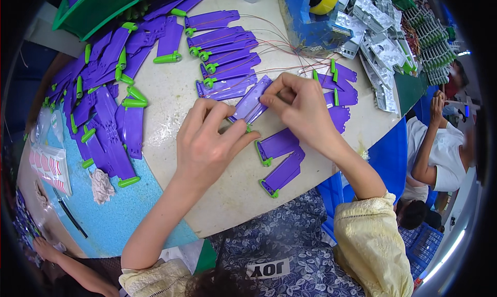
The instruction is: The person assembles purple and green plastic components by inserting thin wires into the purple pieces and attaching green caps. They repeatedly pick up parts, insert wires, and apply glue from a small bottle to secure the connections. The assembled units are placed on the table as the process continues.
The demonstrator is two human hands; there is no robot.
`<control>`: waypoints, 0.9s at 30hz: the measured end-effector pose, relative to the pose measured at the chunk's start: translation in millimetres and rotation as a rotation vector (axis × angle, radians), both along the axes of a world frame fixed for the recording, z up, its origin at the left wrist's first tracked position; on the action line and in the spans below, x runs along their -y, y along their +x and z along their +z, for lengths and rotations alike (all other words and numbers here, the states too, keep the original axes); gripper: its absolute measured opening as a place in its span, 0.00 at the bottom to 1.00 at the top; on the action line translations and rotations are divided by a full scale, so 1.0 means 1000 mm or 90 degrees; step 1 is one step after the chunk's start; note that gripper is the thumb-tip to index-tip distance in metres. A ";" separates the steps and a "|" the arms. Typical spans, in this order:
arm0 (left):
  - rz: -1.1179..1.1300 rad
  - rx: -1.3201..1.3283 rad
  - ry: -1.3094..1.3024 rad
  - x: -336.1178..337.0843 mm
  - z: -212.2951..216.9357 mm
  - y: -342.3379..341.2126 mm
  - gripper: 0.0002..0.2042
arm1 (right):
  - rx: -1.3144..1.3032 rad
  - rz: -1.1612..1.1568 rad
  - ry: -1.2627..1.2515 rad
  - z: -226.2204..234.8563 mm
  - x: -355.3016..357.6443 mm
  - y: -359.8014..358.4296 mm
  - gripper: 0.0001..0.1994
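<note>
My left hand [207, 141] and my right hand [300, 108] both grip one flat purple plastic piece [252, 101] over a pale round table [171, 97]. The left fingers pinch its lower end, where a green tip shows. The right fingers press its upper end. Two more purple pieces with green ends [279, 160] lie just below my right wrist. A row of similar pieces with thin red wires [225, 51] lies beyond my hands.
A large heap of purple and green pieces [103, 100] fills the left side, under a green bin [98, 7]. Grey metal parts [383, 43] and a blue bag [310, 22] sit at the back right. Another person in white [440, 152] sits at the right; a further hand [46, 248] shows lower left.
</note>
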State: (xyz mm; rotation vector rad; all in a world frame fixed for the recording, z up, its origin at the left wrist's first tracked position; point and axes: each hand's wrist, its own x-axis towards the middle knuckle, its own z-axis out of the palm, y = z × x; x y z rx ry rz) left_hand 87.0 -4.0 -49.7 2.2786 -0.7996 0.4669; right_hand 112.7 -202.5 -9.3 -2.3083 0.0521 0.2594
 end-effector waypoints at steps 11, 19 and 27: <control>-0.065 -0.041 -0.056 -0.002 0.000 0.014 0.17 | 0.035 0.114 0.169 0.020 0.006 -0.001 0.04; -0.061 -0.058 -0.047 -0.003 0.000 0.014 0.17 | 0.064 0.198 0.022 0.013 0.018 0.025 0.03; -0.075 -0.025 -0.046 -0.002 -0.004 0.012 0.16 | 0.014 0.086 0.046 0.000 0.009 0.026 0.05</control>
